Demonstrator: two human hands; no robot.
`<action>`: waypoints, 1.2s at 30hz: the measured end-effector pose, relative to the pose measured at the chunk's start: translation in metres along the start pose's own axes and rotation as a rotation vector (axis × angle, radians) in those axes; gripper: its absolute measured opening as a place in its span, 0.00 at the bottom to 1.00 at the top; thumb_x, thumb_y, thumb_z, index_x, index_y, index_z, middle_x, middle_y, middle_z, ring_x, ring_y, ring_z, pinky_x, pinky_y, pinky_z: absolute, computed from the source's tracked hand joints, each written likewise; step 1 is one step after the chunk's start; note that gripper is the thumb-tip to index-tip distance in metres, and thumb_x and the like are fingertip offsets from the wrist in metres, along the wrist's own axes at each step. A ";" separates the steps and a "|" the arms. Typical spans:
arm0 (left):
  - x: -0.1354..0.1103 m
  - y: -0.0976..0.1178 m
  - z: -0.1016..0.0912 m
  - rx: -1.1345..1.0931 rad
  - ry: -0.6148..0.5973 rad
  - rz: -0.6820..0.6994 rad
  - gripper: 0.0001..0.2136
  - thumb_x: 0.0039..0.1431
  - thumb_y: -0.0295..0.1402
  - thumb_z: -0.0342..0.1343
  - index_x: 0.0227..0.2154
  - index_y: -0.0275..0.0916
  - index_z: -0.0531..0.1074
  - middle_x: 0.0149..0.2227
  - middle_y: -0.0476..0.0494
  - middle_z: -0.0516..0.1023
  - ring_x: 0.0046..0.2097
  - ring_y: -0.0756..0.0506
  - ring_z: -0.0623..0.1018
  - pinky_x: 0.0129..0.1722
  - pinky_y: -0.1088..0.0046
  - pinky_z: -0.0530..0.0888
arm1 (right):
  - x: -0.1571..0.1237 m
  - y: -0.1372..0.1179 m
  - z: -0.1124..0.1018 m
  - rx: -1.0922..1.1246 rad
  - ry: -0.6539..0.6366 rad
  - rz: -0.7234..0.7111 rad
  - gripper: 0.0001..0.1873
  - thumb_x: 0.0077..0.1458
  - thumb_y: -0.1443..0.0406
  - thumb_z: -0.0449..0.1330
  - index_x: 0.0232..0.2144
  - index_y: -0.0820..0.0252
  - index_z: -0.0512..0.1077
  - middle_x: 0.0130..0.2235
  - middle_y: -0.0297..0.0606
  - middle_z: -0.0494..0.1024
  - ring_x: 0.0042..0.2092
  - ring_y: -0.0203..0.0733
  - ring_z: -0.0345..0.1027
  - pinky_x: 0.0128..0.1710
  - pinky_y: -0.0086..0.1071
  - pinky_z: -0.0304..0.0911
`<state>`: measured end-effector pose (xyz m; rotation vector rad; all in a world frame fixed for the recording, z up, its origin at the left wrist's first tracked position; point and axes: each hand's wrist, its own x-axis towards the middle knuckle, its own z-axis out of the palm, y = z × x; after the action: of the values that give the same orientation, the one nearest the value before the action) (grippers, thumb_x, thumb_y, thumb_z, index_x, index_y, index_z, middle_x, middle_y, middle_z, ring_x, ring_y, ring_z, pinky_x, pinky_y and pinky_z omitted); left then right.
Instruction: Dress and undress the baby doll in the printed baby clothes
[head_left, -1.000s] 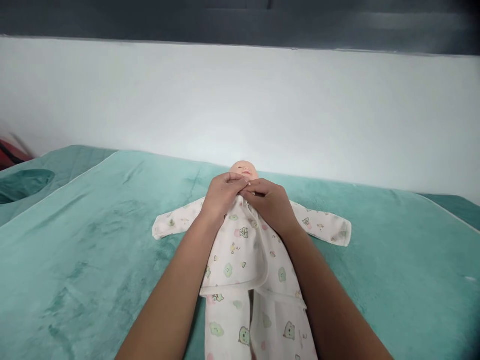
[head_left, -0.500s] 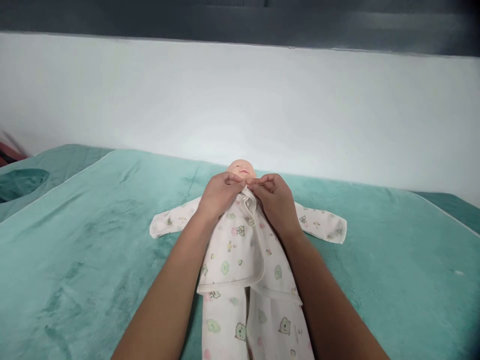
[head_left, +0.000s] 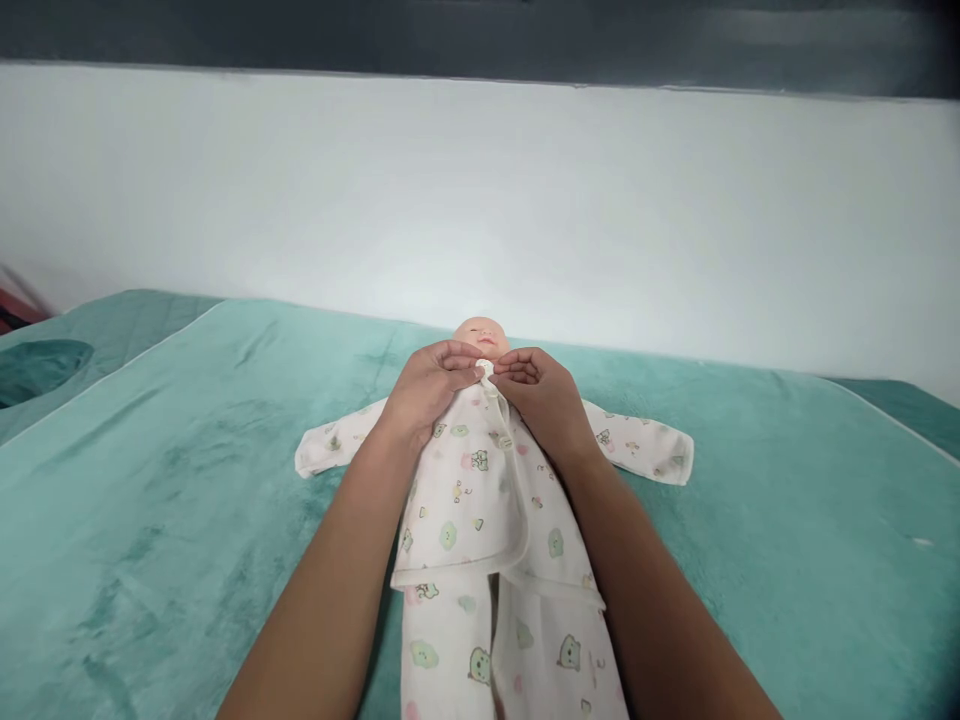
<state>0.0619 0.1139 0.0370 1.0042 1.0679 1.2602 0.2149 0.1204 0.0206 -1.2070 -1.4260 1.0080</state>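
Note:
A baby doll [head_left: 481, 333] lies on its back, only its head showing above my hands. It wears a white baby shirt [head_left: 465, 510] printed with small green and pink animals, its sleeves spread to both sides, and matching trousers [head_left: 448, 650] below. At the neckline my left hand [head_left: 441, 380] pinches the shirt's collar edge between thumb and fingers. Close beside it, my right hand [head_left: 538, 385] pinches the other side of the same collar. A pale round fastening sits between the fingertips; whether it is fastened I cannot tell.
A teal plush blanket [head_left: 187, 500] covers the bed under the doll. Behind it stands a white wall [head_left: 480, 200] with a dark band along the top. A darker green quilted cover [head_left: 127, 310] shows at the far left.
My hands have moved slightly apart at the neckline. The collar's overlapping edge now lies flatter, and a pale round fastening has come into view between my fingertips.

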 end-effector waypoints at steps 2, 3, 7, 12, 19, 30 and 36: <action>0.000 0.000 -0.001 0.012 -0.013 0.009 0.12 0.40 0.29 0.68 0.32 0.36 0.77 0.30 0.49 0.76 0.30 0.52 0.74 0.34 0.74 0.71 | 0.001 0.001 0.000 -0.001 -0.008 -0.006 0.11 0.47 0.64 0.63 0.35 0.58 0.72 0.39 0.36 0.79 0.41 0.39 0.72 0.44 0.35 0.68; 0.001 -0.001 -0.001 0.017 -0.018 0.013 0.12 0.40 0.29 0.68 0.31 0.36 0.77 0.30 0.50 0.76 0.30 0.52 0.74 0.34 0.74 0.70 | 0.001 0.002 -0.001 0.000 -0.012 -0.008 0.10 0.47 0.64 0.64 0.35 0.58 0.72 0.38 0.36 0.79 0.41 0.39 0.72 0.44 0.35 0.68; 0.003 -0.005 -0.005 0.037 -0.047 0.044 0.13 0.40 0.31 0.68 0.32 0.37 0.76 0.31 0.50 0.76 0.31 0.52 0.73 0.34 0.74 0.70 | 0.003 0.004 -0.002 0.031 -0.033 -0.009 0.10 0.46 0.64 0.64 0.34 0.58 0.73 0.37 0.35 0.78 0.40 0.38 0.72 0.44 0.34 0.67; 0.005 -0.009 -0.010 0.048 -0.101 0.080 0.14 0.41 0.30 0.68 0.34 0.38 0.76 0.32 0.49 0.76 0.32 0.52 0.73 0.34 0.75 0.69 | 0.006 0.003 -0.002 0.075 -0.071 0.005 0.11 0.45 0.64 0.65 0.34 0.59 0.75 0.37 0.36 0.78 0.40 0.39 0.71 0.44 0.34 0.66; 0.005 -0.008 -0.004 0.131 -0.052 0.094 0.10 0.44 0.28 0.63 0.33 0.37 0.75 0.31 0.50 0.74 0.32 0.52 0.73 0.34 0.75 0.67 | 0.007 0.006 -0.002 0.038 -0.068 -0.006 0.11 0.47 0.64 0.64 0.35 0.58 0.77 0.36 0.35 0.78 0.40 0.38 0.71 0.44 0.33 0.65; 0.009 -0.011 0.001 0.428 0.090 0.220 0.05 0.52 0.31 0.58 0.32 0.39 0.76 0.32 0.47 0.77 0.34 0.49 0.74 0.38 0.73 0.69 | 0.007 0.004 -0.001 -0.027 -0.052 -0.017 0.10 0.48 0.64 0.61 0.35 0.57 0.76 0.36 0.34 0.79 0.39 0.38 0.71 0.43 0.33 0.65; 0.008 -0.011 0.001 0.414 0.059 0.235 0.05 0.52 0.32 0.58 0.31 0.39 0.77 0.32 0.48 0.78 0.35 0.48 0.75 0.38 0.73 0.69 | 0.007 0.004 0.000 -0.008 -0.070 -0.011 0.10 0.48 0.63 0.60 0.34 0.58 0.76 0.37 0.35 0.79 0.39 0.39 0.71 0.42 0.32 0.65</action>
<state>0.0649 0.1210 0.0260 1.4470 1.3183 1.2888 0.2155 0.1281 0.0183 -1.1783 -1.4908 1.0464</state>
